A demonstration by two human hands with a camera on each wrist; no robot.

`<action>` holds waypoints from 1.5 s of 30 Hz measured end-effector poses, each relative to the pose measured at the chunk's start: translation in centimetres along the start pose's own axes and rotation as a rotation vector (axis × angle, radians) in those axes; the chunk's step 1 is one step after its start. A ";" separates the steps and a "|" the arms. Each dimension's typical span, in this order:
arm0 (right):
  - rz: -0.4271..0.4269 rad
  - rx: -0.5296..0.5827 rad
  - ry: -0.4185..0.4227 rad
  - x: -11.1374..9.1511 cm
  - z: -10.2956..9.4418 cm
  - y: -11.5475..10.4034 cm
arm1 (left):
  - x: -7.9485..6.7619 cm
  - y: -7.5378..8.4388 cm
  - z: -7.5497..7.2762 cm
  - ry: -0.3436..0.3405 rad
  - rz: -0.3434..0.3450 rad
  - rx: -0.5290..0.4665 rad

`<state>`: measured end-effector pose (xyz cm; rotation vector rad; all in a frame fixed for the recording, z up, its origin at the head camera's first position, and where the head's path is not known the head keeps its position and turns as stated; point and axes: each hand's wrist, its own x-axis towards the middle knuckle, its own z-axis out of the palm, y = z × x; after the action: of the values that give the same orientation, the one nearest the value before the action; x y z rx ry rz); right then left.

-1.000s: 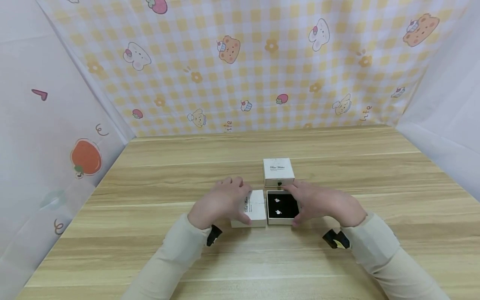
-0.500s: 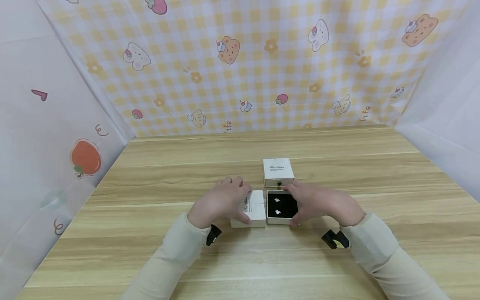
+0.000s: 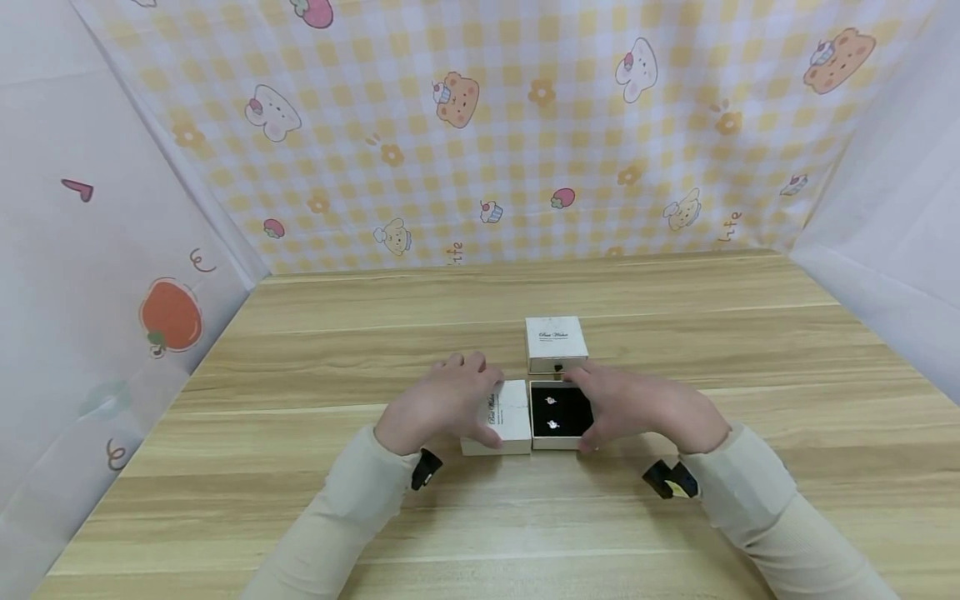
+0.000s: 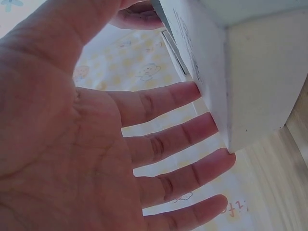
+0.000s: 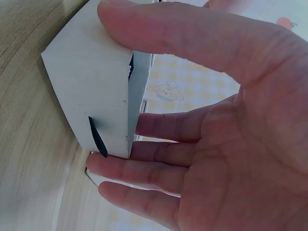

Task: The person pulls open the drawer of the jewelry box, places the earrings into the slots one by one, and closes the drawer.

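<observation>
Two sparkling stud earrings (image 3: 552,425) sit on the black pad of a small white jewelry box drawer (image 3: 558,444). My right hand (image 3: 637,404) grips this drawer from the right, thumb on the near wall and fingers at the far side. A short black ribbon pull (image 5: 97,137) sticks out of its outer end in the right wrist view. Directly left of the drawer lies the white box sleeve (image 3: 514,412) with dark lettering. My left hand (image 3: 438,404) holds the sleeve between thumb and fingertips. Sleeve and drawer stand end to end, only a thin line between them.
A closed white jewelry box (image 3: 557,337) with lettering and a dark pull stands just behind the drawer. Everything rests on a wood-grain table (image 3: 360,517). A yellow checked cloth (image 3: 525,125) hangs along the back edge, with white cloth at both sides.
The right hand has slid the drawer slightly left, up against the sleeve. The left hand and the sleeve stay practically where they were.
</observation>
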<state>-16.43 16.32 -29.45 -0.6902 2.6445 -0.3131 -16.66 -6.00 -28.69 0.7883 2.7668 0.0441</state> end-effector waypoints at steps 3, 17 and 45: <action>-0.001 -0.005 0.002 0.0 0.0 -0.1 | 0.0 0.0 0.0 0.005 0.007 -0.003; -0.009 -0.025 0.007 0.1 0.1 -0.1 | -0.1 0.0 0.0 0.015 0.025 -0.006; -0.050 -0.007 -0.003 0.4 0.4 -0.5 | -0.2 0.7 0.0 0.012 0.027 0.002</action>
<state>-16.39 15.65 -29.82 -0.7600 2.6296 -0.3164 -16.09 -5.53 -28.60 0.8283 2.7681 0.0508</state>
